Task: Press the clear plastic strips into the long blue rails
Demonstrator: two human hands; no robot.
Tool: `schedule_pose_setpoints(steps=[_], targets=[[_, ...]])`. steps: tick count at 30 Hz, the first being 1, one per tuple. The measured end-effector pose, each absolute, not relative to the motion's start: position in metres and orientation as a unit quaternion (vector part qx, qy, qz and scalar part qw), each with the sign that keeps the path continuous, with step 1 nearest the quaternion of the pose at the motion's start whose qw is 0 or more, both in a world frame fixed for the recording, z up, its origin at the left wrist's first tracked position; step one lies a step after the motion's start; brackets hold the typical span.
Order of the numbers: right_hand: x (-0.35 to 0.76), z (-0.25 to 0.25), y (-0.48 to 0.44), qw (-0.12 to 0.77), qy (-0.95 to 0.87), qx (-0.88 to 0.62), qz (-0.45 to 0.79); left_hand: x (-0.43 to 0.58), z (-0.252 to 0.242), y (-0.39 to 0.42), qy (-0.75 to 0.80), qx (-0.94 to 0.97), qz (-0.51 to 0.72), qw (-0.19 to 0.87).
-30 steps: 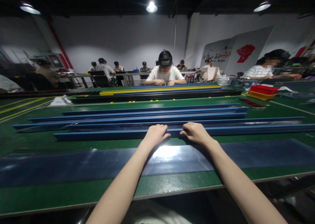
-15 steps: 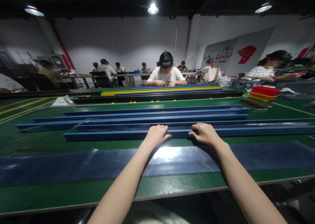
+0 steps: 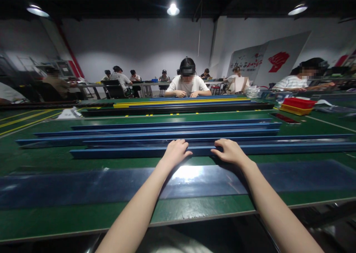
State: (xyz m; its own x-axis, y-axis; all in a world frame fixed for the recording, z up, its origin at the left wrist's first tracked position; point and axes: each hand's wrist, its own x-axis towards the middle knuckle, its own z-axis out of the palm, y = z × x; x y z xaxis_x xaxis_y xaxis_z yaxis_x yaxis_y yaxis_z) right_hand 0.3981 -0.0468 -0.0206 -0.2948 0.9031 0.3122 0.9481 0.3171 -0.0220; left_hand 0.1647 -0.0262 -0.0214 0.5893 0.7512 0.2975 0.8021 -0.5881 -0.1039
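Both my hands rest on the nearest of several long blue rails (image 3: 116, 153) that lie side by side across the green table (image 3: 55, 160). My left hand (image 3: 175, 152) has its fingers curled over the top edge of that rail. My right hand (image 3: 228, 150) grips the same rail a little to the right, fingers hooked over it. Between me and the rail a long dark blue glossy sheet (image 3: 83, 184) lies flat on the table, and my forearms reach across it.
More blue rails (image 3: 167, 129) lie beyond. A yellow and black rail (image 3: 180, 104) stretches before a seated person (image 3: 187, 83) facing me. Red and yellow trays (image 3: 297, 105) sit far right near another person (image 3: 302, 80). Other people sit at tables in the back.
The nearest rail has slid to the right. My right hand moved a little to the right along with it; my left hand stayed in place.
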Motion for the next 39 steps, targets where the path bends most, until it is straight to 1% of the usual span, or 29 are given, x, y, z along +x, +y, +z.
schedule_pose_setpoints(steps=[10,21,32,39], targets=[[0.398,-0.021,-0.046,0.135,-0.797,-0.584,-0.081,0.165,-0.021,-0.025,-0.456,-0.878,-0.117,0.086],[0.398,-0.020,-0.047,0.131,-0.800,-0.581,-0.074,0.165,-0.020,-0.026,-0.459,-0.877,-0.111,0.086],[0.369,-0.030,-0.045,0.145,-0.844,-0.505,-0.106,0.166,-0.020,-0.026,-0.459,-0.877,-0.104,0.093],[0.369,-0.031,-0.040,0.158,-0.837,-0.512,-0.110,0.166,-0.021,-0.027,-0.450,-0.881,-0.110,0.100]])
